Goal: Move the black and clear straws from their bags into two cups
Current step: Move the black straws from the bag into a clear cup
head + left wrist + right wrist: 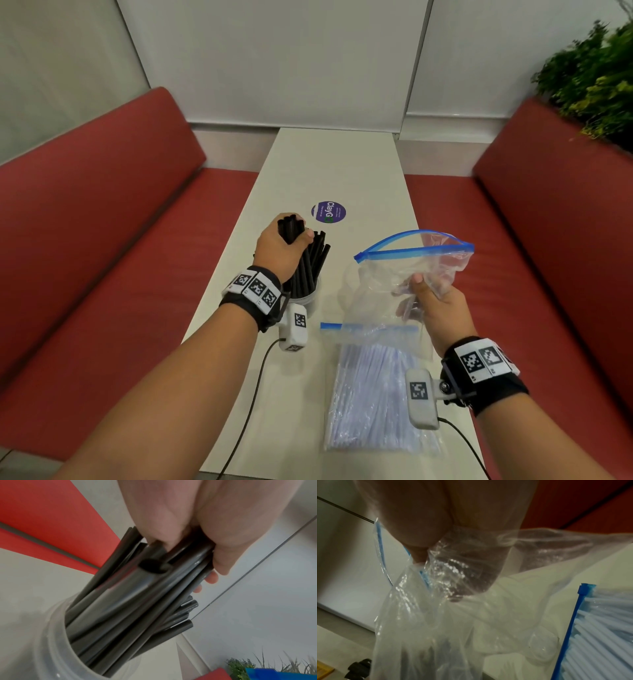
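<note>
My left hand [284,243] grips a bundle of black straws [310,265] by their upper ends; their lower ends stand in a translucent cup [306,298] on the white table [335,164]. The left wrist view shows the black straws [130,601] fanning out of the cup [51,635], with my fingers [212,577] curled round them. My right hand [435,305] holds a crumpled clear zip bag [418,260] in the air, its blue-edged mouth gaping. A second bag [373,394] of clear straws lies flat near the table's front edge. In the right wrist view the bag [453,601] drapes over my fingers.
A purple round sticker [328,211] is on the table beyond the cup. Red padded benches [102,222] run along both sides. A green plant [596,78] stands at the far right. Cables trail from both wrist cameras over the front edge.
</note>
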Available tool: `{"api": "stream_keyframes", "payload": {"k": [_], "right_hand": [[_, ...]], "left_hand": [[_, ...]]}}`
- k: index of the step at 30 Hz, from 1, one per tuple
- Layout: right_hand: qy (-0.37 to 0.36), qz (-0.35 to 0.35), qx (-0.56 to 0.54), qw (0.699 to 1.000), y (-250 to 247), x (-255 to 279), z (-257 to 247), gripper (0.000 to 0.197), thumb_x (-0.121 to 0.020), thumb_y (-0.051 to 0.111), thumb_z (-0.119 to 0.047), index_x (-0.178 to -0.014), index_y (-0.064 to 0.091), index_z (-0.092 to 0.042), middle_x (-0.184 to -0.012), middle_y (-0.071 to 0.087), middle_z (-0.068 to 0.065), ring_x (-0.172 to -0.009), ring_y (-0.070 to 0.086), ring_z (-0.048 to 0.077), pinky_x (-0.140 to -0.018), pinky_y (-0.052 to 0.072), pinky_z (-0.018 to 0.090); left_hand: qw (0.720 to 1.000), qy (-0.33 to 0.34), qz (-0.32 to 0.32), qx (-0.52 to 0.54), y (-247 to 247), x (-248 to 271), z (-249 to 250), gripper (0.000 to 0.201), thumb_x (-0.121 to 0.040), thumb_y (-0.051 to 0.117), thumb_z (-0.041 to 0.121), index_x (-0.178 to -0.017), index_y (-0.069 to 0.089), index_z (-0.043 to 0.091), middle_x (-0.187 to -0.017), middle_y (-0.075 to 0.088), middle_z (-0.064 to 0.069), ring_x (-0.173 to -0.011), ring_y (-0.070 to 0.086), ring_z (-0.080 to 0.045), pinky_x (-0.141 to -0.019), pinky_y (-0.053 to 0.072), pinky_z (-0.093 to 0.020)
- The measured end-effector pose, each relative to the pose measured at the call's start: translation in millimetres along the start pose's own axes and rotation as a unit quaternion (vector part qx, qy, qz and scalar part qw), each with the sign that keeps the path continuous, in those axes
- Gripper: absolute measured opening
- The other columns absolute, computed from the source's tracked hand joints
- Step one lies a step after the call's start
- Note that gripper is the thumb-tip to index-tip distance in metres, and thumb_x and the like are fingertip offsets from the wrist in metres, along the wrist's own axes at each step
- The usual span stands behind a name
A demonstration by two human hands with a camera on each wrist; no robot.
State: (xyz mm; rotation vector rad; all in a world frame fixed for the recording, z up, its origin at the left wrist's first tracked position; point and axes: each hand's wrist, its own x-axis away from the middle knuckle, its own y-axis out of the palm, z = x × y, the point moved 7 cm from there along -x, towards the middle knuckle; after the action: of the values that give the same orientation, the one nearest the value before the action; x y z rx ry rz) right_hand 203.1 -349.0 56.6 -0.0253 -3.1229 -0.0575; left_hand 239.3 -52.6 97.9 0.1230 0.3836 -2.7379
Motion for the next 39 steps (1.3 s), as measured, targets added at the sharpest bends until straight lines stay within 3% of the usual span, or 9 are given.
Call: {"api": "stream_keyframes", "payload": {"k": [5,9,12,14,17,24,28,31,39], "right_hand": [[-0.003,-0.002,-0.008,1.0,4,0,2,0.033,-0.091,0.059,-0.04,-0.087,0.067,-0.008,-0.075,0.076,0.006,-0.052,0.062,0.025,-0.061,0.054,0.039],[-0.008,-0.003,-0.013,1.0,5,0,3,0.037,-0.089,0.062,-0.044,-0.088,0.067,-0.007,-0.075,0.077,0.005,-0.052,0.062,0.023,-0.063,0.054,0.039],[-0.006,-0.009,-0.014,1.0,5,-1,6,0.063,-0.071,0.073,-0.07,-0.087,0.068,-0.01,-0.078,0.077,0.006,-0.051,0.063,0.02,-0.057,0.056,0.035],[-0.007,-0.008,-0.015,1.0,5,0,6,0.07,-0.064,0.075,-0.076,-0.087,0.069,-0.011,-0.079,0.077,0.008,-0.051,0.063,0.021,-0.055,0.056,0.032],[-0.006,-0.004,-0.022,1.0,6,1,6,0.051,-0.082,0.067,-0.056,-0.09,0.067,-0.005,-0.078,0.076,0.007,-0.051,0.061,0.022,-0.057,0.054,0.036],[-0.005,-0.008,-0.009,1.0,11,1,5,0.049,-0.088,0.061,-0.043,-0.099,0.065,0.005,-0.079,0.076,0.007,-0.056,0.06,0.029,-0.056,0.055,0.033],[-0.004,-0.012,-0.009,1.0,13,-1,4,0.047,-0.087,0.061,-0.043,-0.098,0.066,0.003,-0.078,0.076,0.005,-0.054,0.061,0.025,-0.056,0.056,0.032],[0.0,-0.013,-0.008,1.0,14,-2,7,0.048,-0.087,0.061,-0.044,-0.098,0.066,0.002,-0.076,0.077,0.005,-0.051,0.062,0.021,-0.054,0.055,0.03],[0.01,-0.013,0.005,1.0,14,-4,12,0.03,-0.102,0.056,-0.029,-0.094,0.066,-0.002,-0.083,0.075,0.011,-0.056,0.061,0.026,-0.059,0.055,0.034]], "left_hand": [[0.99,-0.027,-0.035,-0.13,0,-7,-3,0.028,-0.079,0.082,0.028,-0.102,0.072,0.017,-0.1,0.076,-0.002,-0.096,0.07,-0.022,-0.089,0.054,-0.031],[0.987,-0.004,-0.026,-0.158,-5,-7,0,0.043,-0.076,0.085,0.025,-0.116,0.067,0.021,-0.106,0.072,0.002,-0.095,0.067,-0.016,-0.083,0.048,-0.021],[0.984,0.01,-0.012,-0.177,-7,-3,-2,0.049,-0.074,0.086,0.028,-0.115,0.059,0.03,-0.098,0.067,0.007,-0.09,0.067,-0.018,-0.081,0.054,-0.026],[0.979,0.014,-0.005,-0.201,-8,-1,-8,0.049,-0.072,0.085,0.036,-0.113,0.059,0.036,-0.1,0.068,0.007,-0.1,0.065,-0.022,-0.092,0.055,-0.034],[0.966,0.0,-0.01,-0.257,-7,2,-17,0.053,-0.072,0.083,0.048,-0.121,0.063,0.037,-0.115,0.065,-0.002,-0.119,0.049,-0.029,-0.109,0.041,-0.041],[0.958,0.018,-0.034,-0.285,-8,6,-11,0.057,-0.068,0.083,0.054,-0.118,0.059,0.043,-0.112,0.055,0.004,-0.11,0.037,-0.022,-0.109,0.037,-0.041],[0.984,0.062,-0.033,-0.165,-10,6,-3,0.072,-0.068,0.087,0.037,-0.124,0.043,0.046,-0.104,0.068,0.018,-0.109,0.057,-0.017,-0.099,0.049,-0.038],[0.975,0.104,-0.067,-0.185,-6,4,6,0.078,-0.072,0.087,0.028,-0.131,0.038,0.044,-0.111,0.066,0.018,-0.102,0.063,-0.012,-0.092,0.051,-0.029],[0.89,0.277,-0.091,-0.35,2,6,19,0.028,-0.096,0.058,0.036,-0.119,0.067,0.023,-0.114,0.068,0.002,-0.102,0.062,-0.02,-0.09,0.053,-0.043]]}}
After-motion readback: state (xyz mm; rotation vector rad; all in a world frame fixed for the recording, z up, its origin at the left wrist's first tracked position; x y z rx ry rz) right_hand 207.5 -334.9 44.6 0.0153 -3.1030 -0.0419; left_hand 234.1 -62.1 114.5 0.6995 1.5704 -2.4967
